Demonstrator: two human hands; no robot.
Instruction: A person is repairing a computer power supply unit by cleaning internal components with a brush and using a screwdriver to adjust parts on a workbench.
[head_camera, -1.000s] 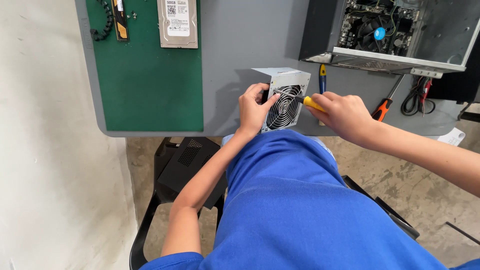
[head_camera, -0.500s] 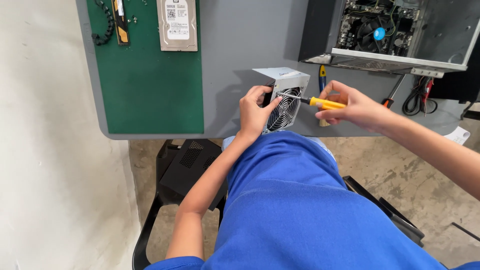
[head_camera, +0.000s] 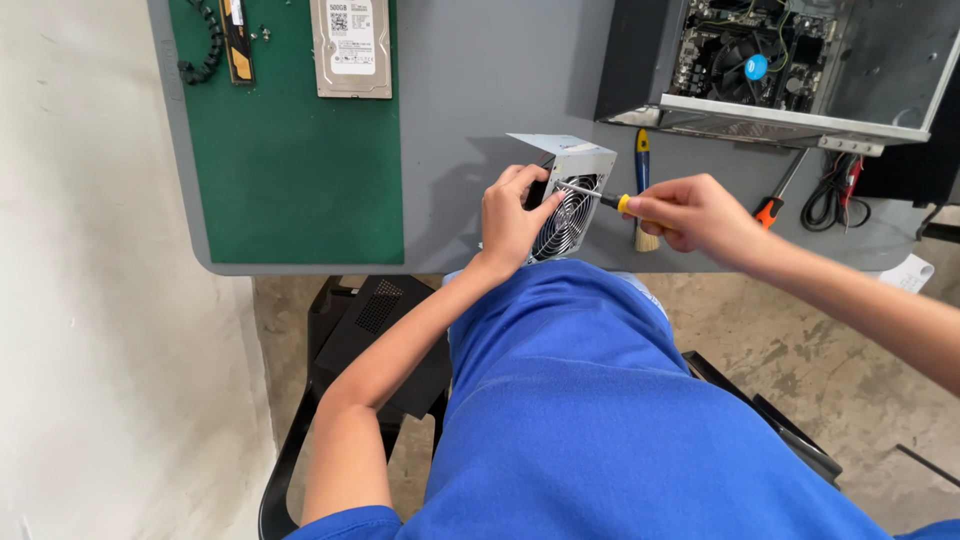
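Our left hand (head_camera: 515, 218) wraps its grip around the left side of a small metal power supply box (head_camera: 566, 190), which stands tilted on the grey desk (head_camera: 470, 90) near its front edge, its round fan grille (head_camera: 562, 220) turned toward us. The thumb lies against the grille's rim and the fingers curl over the top corner of the box. Our right hand (head_camera: 700, 215) is closed on the handle of a yellow screwdriver (head_camera: 600, 198), and the thin shaft runs leftward so that its tip meets the upper part of the fan face, just beside our left thumb. Behind the screwdriver, a small brush with a blue and yellow handle (head_camera: 642, 185) lies on the desk, partly hidden by our right hand. Farther right we see an orange-handled tool (head_camera: 772, 205) and a coil of dark cables (head_camera: 835, 190). An open computer case (head_camera: 790, 65) sits at the far right of the desk, with its board and cooler showing. To the left, a green mat (head_camera: 290, 150) covers part of the desk and carries a hard drive (head_camera: 350, 45) and a narrow memory stick (head_camera: 235, 40). Our blue shirt (head_camera: 600, 420) fills the lower part of the view, with a black chair (head_camera: 370, 330) beneath us.
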